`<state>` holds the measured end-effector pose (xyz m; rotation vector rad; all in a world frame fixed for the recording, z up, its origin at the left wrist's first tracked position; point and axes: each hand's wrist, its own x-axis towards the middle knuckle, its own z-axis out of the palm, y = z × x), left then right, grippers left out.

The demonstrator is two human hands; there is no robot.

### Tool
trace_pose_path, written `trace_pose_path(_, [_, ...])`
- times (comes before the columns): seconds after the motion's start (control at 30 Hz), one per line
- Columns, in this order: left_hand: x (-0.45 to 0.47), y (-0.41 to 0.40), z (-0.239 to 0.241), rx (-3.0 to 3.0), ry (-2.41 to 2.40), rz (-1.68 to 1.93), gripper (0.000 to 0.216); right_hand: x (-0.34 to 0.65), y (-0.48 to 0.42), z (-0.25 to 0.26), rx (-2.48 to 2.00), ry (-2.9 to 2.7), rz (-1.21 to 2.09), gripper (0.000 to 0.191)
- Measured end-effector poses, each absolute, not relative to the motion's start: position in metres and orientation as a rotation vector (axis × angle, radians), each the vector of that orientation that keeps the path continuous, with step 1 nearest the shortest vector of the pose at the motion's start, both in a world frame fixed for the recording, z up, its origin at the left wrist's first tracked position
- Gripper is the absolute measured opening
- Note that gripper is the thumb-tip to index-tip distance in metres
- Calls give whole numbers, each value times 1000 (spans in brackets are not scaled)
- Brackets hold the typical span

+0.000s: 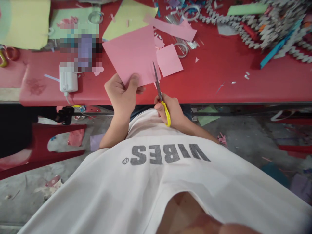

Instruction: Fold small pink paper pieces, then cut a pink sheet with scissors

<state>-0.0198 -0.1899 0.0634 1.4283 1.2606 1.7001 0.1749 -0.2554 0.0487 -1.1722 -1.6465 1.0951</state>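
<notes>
My left hand (124,94) pinches the lower edge of a large pink paper sheet (136,52), thumb on top, just above the table's near edge. In my right hand (170,109) is a pair of scissors (166,113) with yellow handles, its blades pointing away from me. The blades lie at the sheet's right edge, where a narrow strip of pink hangs beside them. Whether the blades are fully closed is hard to make out. A smaller pink square (170,60) rests on the table just right of the sheet.
Around the red table (214,81) lie a pink strip (173,28), yellow paper (129,16), tape rolls (191,13) and a heap of grey zigzag paper chains (273,26). A white charger (68,78) with a cable sits at left, near other scissors (9,53). Red stools (56,136) stand below.
</notes>
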Motion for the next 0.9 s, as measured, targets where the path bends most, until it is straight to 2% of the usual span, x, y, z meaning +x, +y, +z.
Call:
trace_pose_path(0.3, [-20, -192, 64, 1435, 1309, 1696, 37, 174, -254, 46, -1191, -1603, 1097, 85])
trace_pose_path(0.53, [-21, -200, 70, 1428, 1258, 1636, 36, 181, -251, 37, -927, -1659, 1215, 87])
trace_pose_path(0.9, [-22, -201, 60, 1458, 1254, 1630, 43, 180, -249, 31, -993, -1664, 1155, 83])
